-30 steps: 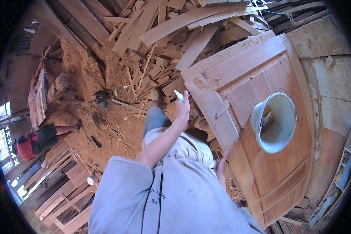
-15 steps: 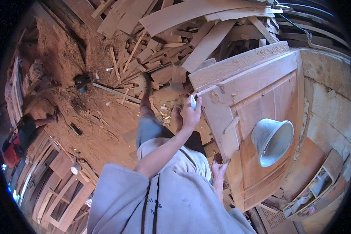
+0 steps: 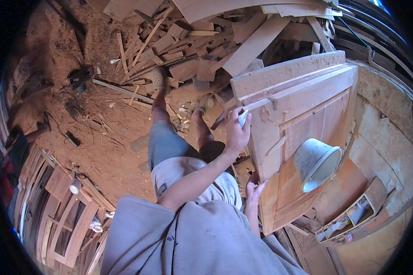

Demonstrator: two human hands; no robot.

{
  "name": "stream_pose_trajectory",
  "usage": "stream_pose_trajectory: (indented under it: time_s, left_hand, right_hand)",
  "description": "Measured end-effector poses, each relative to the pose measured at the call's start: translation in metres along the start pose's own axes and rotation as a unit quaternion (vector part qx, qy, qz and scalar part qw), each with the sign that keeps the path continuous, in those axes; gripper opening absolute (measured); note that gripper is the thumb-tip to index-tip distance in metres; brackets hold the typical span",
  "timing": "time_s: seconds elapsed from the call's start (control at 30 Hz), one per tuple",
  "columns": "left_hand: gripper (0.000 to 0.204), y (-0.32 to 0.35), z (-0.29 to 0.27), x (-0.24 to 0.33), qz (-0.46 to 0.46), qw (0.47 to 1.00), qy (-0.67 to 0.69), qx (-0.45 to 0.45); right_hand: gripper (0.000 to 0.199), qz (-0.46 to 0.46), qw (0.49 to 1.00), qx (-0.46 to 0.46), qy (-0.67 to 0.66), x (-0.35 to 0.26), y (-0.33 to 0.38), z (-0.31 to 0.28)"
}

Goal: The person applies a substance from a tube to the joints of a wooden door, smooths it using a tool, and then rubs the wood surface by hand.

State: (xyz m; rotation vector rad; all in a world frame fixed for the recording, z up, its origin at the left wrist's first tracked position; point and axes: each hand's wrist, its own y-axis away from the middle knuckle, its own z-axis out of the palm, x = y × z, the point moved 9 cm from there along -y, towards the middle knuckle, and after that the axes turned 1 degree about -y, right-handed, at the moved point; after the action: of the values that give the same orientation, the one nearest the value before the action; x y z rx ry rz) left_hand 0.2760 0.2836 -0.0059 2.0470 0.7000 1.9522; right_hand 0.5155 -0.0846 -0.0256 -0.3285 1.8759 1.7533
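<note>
White stick gripped in left hand, at far-left corner of door; right hand, nearer the body, held loosely open by left edge, contact unclear. Long axis set fore-and-aft, right of both.

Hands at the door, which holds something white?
Your left hand, by the door's corner: a white pointed piece shows in its grip; none shows in your right hand.
</note>
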Motion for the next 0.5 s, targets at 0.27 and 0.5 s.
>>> stream_pose_trajectory:
  time_s: [0.27,0.5]
  left_hand:
    - [0.033,0.003,0.0,0.006,0.009,1.0,0.019,0.018]
    - [0.032,0.003,-0.001,0.005,-0.015,1.0,0.026,0.0]
  right_hand:
    - [0.054,-0.018,0.999,-0.037,-0.016,-0.007,0.001,-0.002]
    - [0.059,0.005,0.997,-0.066,0.039,-0.003,0.002,-0.002]
